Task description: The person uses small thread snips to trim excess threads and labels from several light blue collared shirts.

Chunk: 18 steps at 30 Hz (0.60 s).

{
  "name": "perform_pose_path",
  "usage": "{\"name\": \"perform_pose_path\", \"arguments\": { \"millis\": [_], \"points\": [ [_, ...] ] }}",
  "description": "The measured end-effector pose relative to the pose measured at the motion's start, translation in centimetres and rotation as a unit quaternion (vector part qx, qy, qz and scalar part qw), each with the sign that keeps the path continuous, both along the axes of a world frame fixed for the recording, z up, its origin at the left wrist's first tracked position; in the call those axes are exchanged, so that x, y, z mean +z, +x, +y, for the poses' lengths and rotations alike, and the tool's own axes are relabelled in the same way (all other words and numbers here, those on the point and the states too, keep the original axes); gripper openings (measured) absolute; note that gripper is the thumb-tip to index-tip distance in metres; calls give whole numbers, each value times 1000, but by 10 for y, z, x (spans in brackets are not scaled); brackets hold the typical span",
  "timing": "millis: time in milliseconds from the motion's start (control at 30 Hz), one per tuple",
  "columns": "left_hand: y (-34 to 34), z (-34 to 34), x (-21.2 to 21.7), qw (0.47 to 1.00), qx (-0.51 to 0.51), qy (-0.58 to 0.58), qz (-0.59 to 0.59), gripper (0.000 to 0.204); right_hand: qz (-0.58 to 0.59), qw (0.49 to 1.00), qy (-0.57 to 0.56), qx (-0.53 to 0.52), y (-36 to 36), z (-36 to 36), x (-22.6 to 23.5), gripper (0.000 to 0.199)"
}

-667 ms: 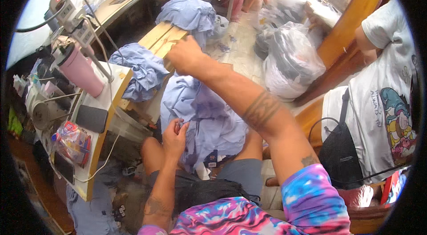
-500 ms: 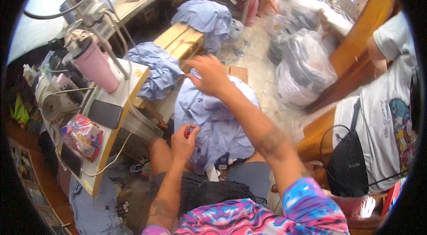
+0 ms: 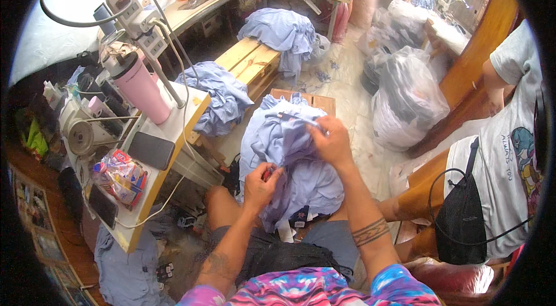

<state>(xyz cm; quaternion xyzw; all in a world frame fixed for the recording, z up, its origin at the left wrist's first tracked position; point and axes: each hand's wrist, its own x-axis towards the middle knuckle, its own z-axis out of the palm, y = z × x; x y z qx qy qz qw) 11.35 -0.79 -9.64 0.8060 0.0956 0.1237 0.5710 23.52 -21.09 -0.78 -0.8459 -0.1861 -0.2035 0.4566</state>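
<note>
A pale blue garment (image 3: 289,155) lies heaped across the person's lap and knees at the middle of the view. The right hand (image 3: 330,141) sits at about 1 o'clock from centre, its fingers closed on a fold along the cloth's top edge. The left hand (image 3: 262,181) is lower, at about 7 o'clock from the right one, pinched shut around a small red object (image 3: 267,174) too small to identify, and it touches the blue fabric.

At 9 o'clock stands a light wooden counter (image 3: 174,129) carrying a pink tumbler (image 3: 141,87), a dark phone (image 3: 150,150) lying flat and a clear bag of colourful packets (image 3: 120,174). A sewing machine (image 3: 81,126) is just beyond the counter's left edge.

At 11 o'clock a second pile of blue cloth (image 3: 217,97) rests against a wooden bench (image 3: 252,62), with a third pile (image 3: 281,31) on the bench's far end at 12 o'clock. Large clear plastic sacks (image 3: 408,97) stand on the floor at 2 o'clock. At 3 o'clock another person in a white printed shirt (image 3: 509,161) sits beside a black mesh bag (image 3: 460,219).
</note>
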Motion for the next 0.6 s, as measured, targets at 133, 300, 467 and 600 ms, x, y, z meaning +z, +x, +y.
{"name": "perform_pose_path", "arguments": {
  "millis": [133, 300, 467, 600],
  "points": [
    [-46, -21, 37, 992, -35, -116, -21, 21, 86, 962, 244, 86, -3, 4, 50, 20],
    [-89, -36, 48, 992, -57, -113, -4, 19, 40, 998, 44, 10, -19, -27, -6, 21],
    [-106, -39, 45, 986, -66, -144, 45, 17, 159, 978, 48, -124, -119, -40, -56, 26],
    [-97, -45, 95, 928, -108, -337, 118, 18, 282, 949, 133, 39, -202, -30, -23, 38]
  ]
}}
